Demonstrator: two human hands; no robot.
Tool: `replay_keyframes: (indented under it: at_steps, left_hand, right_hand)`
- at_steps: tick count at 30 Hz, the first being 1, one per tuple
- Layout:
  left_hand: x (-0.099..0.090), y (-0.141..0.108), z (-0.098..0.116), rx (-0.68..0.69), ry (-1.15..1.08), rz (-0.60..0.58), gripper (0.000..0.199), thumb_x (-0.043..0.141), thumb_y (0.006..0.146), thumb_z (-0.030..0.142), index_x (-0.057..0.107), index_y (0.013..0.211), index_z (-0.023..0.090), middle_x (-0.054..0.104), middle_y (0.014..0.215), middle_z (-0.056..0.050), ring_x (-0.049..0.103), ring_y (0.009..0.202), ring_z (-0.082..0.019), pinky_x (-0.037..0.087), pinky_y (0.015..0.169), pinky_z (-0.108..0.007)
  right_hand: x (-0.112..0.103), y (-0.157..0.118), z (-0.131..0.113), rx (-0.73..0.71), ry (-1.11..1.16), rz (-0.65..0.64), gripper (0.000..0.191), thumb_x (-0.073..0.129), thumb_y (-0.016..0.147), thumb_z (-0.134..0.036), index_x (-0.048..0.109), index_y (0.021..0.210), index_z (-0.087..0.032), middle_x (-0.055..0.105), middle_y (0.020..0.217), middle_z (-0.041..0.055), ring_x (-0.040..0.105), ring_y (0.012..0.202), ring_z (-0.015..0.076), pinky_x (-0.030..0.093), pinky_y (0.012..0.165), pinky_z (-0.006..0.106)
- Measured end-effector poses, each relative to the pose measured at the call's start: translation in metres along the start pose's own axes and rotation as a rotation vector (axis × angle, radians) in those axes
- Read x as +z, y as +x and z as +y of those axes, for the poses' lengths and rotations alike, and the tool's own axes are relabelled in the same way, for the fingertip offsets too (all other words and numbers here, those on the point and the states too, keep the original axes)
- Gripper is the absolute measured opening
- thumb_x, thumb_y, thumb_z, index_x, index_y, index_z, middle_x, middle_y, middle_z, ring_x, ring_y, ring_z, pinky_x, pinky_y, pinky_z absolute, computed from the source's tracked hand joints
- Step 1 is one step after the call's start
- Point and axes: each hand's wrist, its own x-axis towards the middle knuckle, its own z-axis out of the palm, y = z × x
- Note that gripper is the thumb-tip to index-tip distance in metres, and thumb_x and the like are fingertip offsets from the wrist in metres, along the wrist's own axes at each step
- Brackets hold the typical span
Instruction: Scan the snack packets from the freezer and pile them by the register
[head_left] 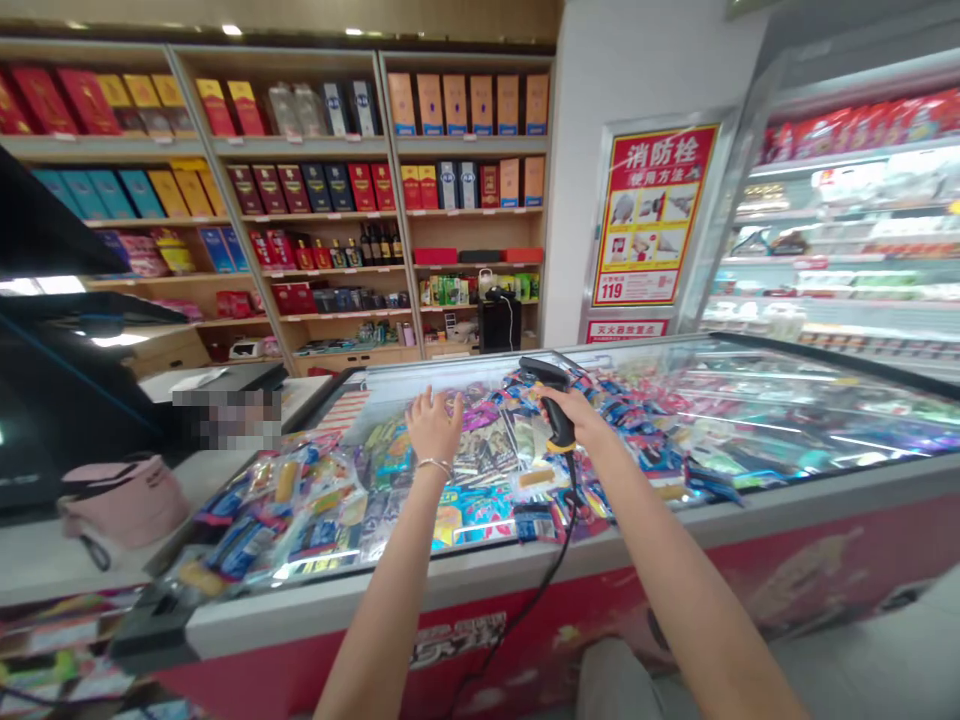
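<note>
Head view shows the right grip [583,415] clasping a scanner [546,375], the left grip [435,430] released. If pulled, the cord [553,572] could snag packets [535,522].

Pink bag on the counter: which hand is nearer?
Left. The left hand is open over the freezer, right of the pink bag; the right hand, gripping the black scanner, is farther right.

Open air between 2 hands [435,425]; packets [244,545] heaped both sides; scanner cable [551,573] crosses freezer edge [300,607].
</note>
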Motion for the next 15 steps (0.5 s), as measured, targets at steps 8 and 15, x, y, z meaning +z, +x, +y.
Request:
replay_keyframes:
  at_steps: [8,15]
  left_hand:
    - [0.062,-0.014,0.038,0.335,-0.150,-0.375,0.046,0.038,0.095,0.047,0.057,0.124,0.017,0.051,0.141,-0.013,0.046,0.130,-0.025,0.035,0.111,-0.041]
    - [0.080,-0.033,0.040,0.629,-0.284,-0.689,0.046,0.053,0.085,0.057,0.060,0.112,0.020,0.060,0.121,-0.010,0.054,0.115,-0.023,0.042,0.102,-0.038]
  right_hand:
    - [-0.072,0.017,0.011,-0.010,0.015,0.113,0.019,0.074,0.073,-0.021,0.058,0.065,-0.015,0.058,0.049,-0.0011,0.050,0.038,0.0088,0.043,0.039,0.019]
    - [-0.096,0.032,0.047,0.059,-0.056,0.204,0.018,0.072,0.075,-0.019,0.060,0.063,-0.014,0.058,0.046,-0.0002,0.048,0.037,0.0084,0.041,0.037,0.019]
